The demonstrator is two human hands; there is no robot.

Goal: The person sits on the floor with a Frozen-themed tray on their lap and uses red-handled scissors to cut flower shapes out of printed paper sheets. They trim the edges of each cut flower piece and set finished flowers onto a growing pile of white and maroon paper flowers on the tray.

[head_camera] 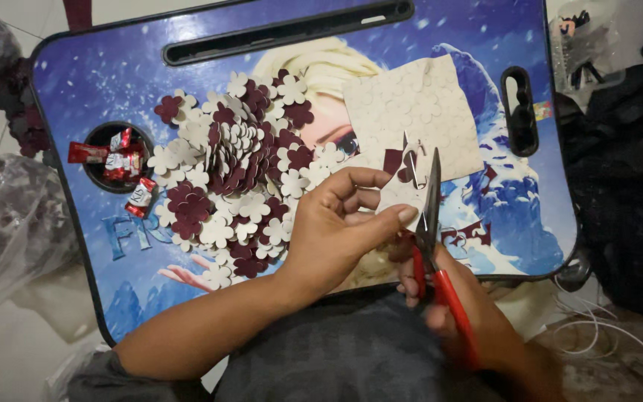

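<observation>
From the head camera, the left hand pinches a small cream piece of sheet between thumb and fingers, its grip clenched on the piece. The right hand has its grip wrapped tight round the red handles of the scissors. The blades point up and sit right at the piece, just beside the left thumb.

This all happens over a blue lap desk. A big pile of cut flowers, cream and dark red, lies on the desk to the left of the hands. A bigger cream sheet lies above the hands. Wrapped sweets sit in a round cup hole.

The blades are very close to the thumb, so a slip could nick it. The little piece could also bend and get cut crooked.
</observation>
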